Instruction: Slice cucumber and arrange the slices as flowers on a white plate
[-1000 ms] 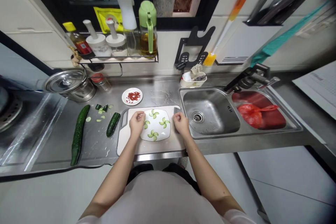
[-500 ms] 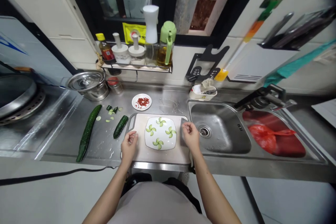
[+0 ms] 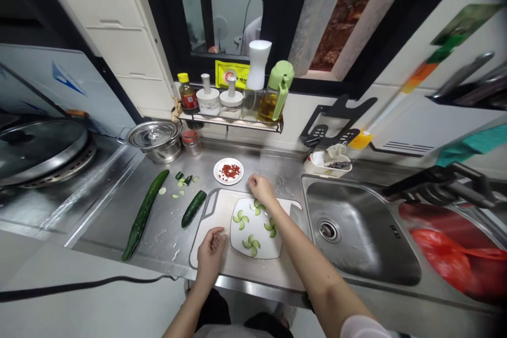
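Note:
A white square plate (image 3: 259, 245) with several pinwheels of cucumber slices (image 3: 240, 218) lies on a pale cutting board (image 3: 222, 206) on the steel counter. My left hand (image 3: 209, 251) rests on the board just left of the plate, fingers loosely curled, holding nothing. My right hand (image 3: 259, 189) reaches across the plate's far edge toward a small white dish of red bits (image 3: 228, 171); its fingers are curled and nothing shows in them.
A long cucumber (image 3: 144, 214), a short cucumber piece (image 3: 194, 208) and scattered offcuts (image 3: 180, 185) lie left of the board. A lidded steel pot (image 3: 155, 140) stands at the back left, a condiment rack (image 3: 233, 103) above, a sink (image 3: 356, 232) to the right.
My right hand left the plate's right side and reached forward over its far edge. My left hand drew back to the board's near left. The camera tilted upward.

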`<state>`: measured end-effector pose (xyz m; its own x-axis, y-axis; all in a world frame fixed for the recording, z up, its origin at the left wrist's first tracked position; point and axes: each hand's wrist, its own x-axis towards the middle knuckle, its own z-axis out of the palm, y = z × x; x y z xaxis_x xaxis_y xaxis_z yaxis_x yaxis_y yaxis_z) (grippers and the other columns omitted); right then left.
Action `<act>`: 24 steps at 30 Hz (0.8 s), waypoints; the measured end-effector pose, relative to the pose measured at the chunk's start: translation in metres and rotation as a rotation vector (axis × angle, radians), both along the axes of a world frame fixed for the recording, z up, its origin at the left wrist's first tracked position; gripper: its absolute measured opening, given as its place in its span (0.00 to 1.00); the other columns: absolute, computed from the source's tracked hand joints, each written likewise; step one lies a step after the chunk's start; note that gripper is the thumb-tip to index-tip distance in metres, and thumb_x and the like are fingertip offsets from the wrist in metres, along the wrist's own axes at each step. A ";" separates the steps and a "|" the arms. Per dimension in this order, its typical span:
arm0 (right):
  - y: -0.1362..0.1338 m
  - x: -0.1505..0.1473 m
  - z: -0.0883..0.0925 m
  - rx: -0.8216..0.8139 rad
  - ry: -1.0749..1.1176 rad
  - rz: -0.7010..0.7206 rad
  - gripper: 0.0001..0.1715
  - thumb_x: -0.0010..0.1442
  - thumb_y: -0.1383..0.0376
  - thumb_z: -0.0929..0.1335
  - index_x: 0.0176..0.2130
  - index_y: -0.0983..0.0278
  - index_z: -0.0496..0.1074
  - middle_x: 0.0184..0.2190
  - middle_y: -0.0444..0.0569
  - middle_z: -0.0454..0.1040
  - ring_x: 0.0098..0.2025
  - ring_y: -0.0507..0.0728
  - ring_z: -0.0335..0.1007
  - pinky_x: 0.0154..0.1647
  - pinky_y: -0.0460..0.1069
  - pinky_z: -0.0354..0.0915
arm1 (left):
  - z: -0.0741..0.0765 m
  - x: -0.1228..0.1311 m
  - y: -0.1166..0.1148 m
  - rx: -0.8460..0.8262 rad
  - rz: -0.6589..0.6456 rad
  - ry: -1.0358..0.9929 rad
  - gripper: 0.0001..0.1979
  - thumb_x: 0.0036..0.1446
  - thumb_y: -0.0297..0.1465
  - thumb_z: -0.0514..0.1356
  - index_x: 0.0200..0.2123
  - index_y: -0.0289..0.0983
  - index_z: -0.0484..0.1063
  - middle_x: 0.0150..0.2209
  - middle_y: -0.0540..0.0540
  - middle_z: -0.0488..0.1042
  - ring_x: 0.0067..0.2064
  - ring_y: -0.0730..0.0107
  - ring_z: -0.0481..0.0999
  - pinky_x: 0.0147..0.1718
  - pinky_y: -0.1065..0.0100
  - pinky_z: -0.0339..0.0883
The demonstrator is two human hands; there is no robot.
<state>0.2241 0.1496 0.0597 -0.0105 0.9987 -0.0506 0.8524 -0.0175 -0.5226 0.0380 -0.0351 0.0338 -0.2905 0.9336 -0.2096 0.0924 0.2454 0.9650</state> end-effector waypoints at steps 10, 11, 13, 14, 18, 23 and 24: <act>0.055 -0.056 -0.025 -0.135 -0.261 0.021 0.17 0.63 0.66 0.61 0.44 0.61 0.77 0.46 0.56 0.75 0.49 0.59 0.69 0.43 0.48 0.61 | -0.009 -0.021 0.000 -0.023 0.084 -0.047 0.30 0.44 0.53 0.65 0.40 0.35 0.74 0.24 0.52 0.66 0.26 0.73 0.66 0.29 0.72 0.63; 0.057 -0.058 -0.027 -0.143 -0.267 0.019 0.16 0.62 0.67 0.62 0.44 0.62 0.77 0.46 0.56 0.75 0.49 0.59 0.69 0.44 0.48 0.61 | -0.008 -0.022 0.000 -0.025 0.092 -0.046 0.29 0.45 0.53 0.64 0.41 0.35 0.74 0.24 0.52 0.67 0.27 0.73 0.66 0.29 0.72 0.64; 0.060 -0.061 -0.030 -0.155 -0.275 0.023 0.15 0.60 0.69 0.64 0.44 0.62 0.77 0.46 0.56 0.74 0.49 0.59 0.68 0.43 0.48 0.61 | -0.008 -0.024 0.000 -0.029 0.099 -0.039 0.29 0.45 0.53 0.64 0.41 0.35 0.74 0.24 0.52 0.66 0.27 0.73 0.66 0.29 0.71 0.63; 0.061 -0.062 -0.031 -0.159 -0.276 0.027 0.15 0.59 0.69 0.65 0.44 0.62 0.77 0.46 0.56 0.74 0.49 0.59 0.68 0.43 0.48 0.61 | -0.008 -0.025 0.000 -0.030 0.103 -0.034 0.29 0.45 0.53 0.64 0.41 0.35 0.74 0.24 0.52 0.66 0.26 0.73 0.66 0.29 0.71 0.63; 0.065 -0.062 -0.034 -0.162 -0.279 0.048 0.15 0.59 0.70 0.64 0.43 0.62 0.77 0.46 0.56 0.74 0.49 0.60 0.68 0.42 0.49 0.61 | -0.007 -0.026 0.002 -0.024 0.117 -0.022 0.30 0.44 0.54 0.64 0.40 0.36 0.74 0.23 0.53 0.65 0.26 0.73 0.65 0.28 0.71 0.63; 0.067 -0.061 -0.034 -0.151 -0.282 0.078 0.15 0.60 0.69 0.63 0.42 0.63 0.77 0.45 0.57 0.74 0.48 0.59 0.68 0.42 0.49 0.60 | -0.007 -0.027 0.002 -0.016 0.135 -0.018 0.29 0.44 0.55 0.64 0.40 0.36 0.74 0.23 0.52 0.66 0.25 0.73 0.65 0.28 0.71 0.63; 0.068 -0.061 -0.033 -0.147 -0.281 0.086 0.15 0.60 0.69 0.63 0.42 0.63 0.77 0.45 0.57 0.75 0.48 0.59 0.68 0.42 0.49 0.60 | -0.007 -0.028 0.001 -0.015 0.134 -0.020 0.29 0.45 0.54 0.64 0.40 0.36 0.74 0.23 0.52 0.66 0.25 0.73 0.66 0.28 0.71 0.64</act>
<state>0.1634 0.2175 0.0265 -0.0598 0.9765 -0.2072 0.9645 0.0030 -0.2641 0.0101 -0.0337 0.0269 -0.4080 0.8834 -0.2304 0.0383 0.2687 0.9625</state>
